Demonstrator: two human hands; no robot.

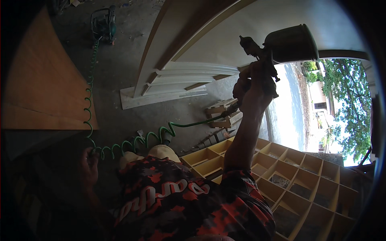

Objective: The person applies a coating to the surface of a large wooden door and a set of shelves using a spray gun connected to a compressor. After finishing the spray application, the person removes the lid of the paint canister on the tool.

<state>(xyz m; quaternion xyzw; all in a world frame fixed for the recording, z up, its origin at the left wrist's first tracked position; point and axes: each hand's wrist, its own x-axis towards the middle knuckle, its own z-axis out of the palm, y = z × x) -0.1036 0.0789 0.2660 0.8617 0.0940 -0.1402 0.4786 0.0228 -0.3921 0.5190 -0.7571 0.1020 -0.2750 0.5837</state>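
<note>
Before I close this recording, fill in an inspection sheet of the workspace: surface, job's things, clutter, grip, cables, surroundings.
Surface: grey floor, dull, with small pale specks.
Job's things: spray gun, raised in front of a large pale panel.
Clutter: small scraps at the upper left.
Grip: right hand closed around the spray gun; left hand at the hose, apparently holding it.
Cables: green coiled hose from the spray gun, past the left hand, toward a small machine.
Surroundings: brown board left; wooden grid frame lower right; green tree outside, right.
</note>
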